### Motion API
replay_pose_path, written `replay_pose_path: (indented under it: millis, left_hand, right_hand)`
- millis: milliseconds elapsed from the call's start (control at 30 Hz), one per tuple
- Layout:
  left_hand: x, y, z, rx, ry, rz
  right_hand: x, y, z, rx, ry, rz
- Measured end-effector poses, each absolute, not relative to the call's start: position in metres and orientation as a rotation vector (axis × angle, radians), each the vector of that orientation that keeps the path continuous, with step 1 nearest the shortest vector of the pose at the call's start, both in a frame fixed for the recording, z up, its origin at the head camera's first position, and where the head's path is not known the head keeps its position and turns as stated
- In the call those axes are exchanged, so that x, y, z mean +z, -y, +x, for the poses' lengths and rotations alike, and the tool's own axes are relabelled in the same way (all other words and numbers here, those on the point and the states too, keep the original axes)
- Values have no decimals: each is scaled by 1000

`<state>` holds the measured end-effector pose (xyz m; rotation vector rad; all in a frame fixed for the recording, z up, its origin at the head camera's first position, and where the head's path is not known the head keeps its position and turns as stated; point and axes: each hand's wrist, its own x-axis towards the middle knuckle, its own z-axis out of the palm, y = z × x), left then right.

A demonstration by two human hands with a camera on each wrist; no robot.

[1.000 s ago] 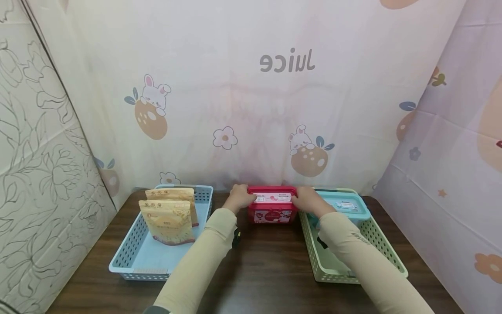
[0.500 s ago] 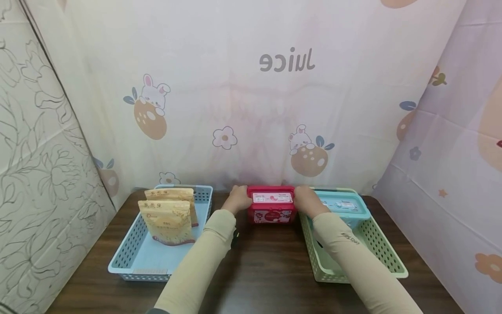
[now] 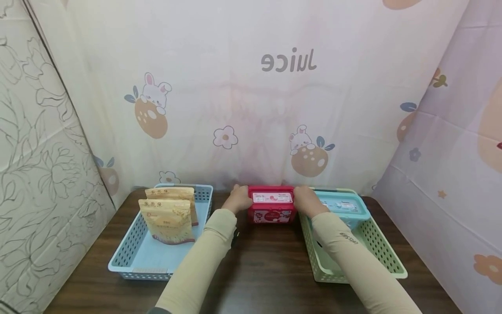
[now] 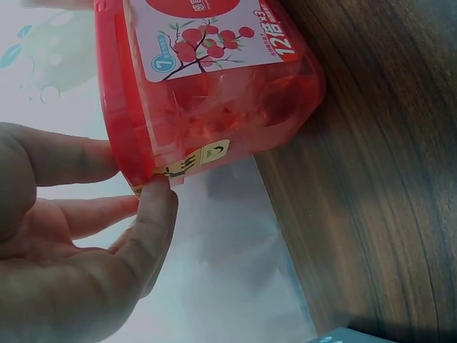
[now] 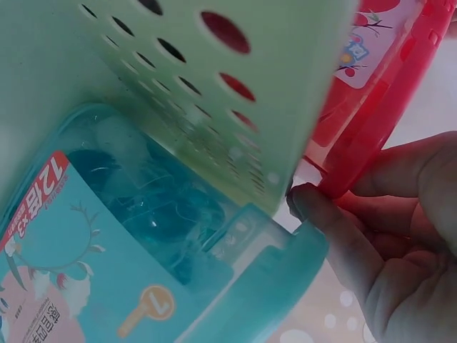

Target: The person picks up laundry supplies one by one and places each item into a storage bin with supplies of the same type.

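A red lidded plastic box (image 3: 272, 216) with a berry-print label stands on the table between two baskets. My left hand (image 3: 238, 199) pinches its left lid edge; the left wrist view shows thumb and fingertips at the lid's corner, by a yellow sticker on the red box (image 4: 235, 121). At the opposite end, my right hand (image 3: 308, 201) pinches the lid's right edge, close beside the green basket's wall (image 5: 171, 28). A teal lidded box (image 3: 345, 204) of like shape sits inside that basket, partly hidden by my right forearm.
On the left, a light blue basket (image 3: 157, 257) holds a front yellow pouch (image 3: 168, 224) and a rear yellow pouch (image 3: 194, 209), both upright. The green basket (image 3: 386, 248) is at the right. A printed curtain (image 3: 251, 109) hangs behind the dark wooden table (image 3: 266, 266).
My right hand has shifted slightly at the red box's right end, its forearm swinging a little leftward. The red box has hardly moved, and my left hand keeps its grip.
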<state>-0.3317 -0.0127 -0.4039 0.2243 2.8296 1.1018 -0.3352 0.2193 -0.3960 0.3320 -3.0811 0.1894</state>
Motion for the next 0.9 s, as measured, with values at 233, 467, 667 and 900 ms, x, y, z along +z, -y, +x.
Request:
replay_pose_path:
  millis: [233, 467, 667, 900]
  left_hand:
    - [-404, 19, -333, 1092, -2823, 208]
    - [-399, 26, -332, 997, -2847, 215]
    - [-396, 33, -327, 1012, -2825, 152]
    - [-394, 40, -324, 1008, -2843, 159]
  right_hand:
    - [-395, -212, -335, 148, 3076, 341]
    - [-394, -205, -335, 122, 3027, 409]
    - [-392, -197, -336, 104, 3088, 416]
    - [-384, -190, -332, 183, 3137, 385]
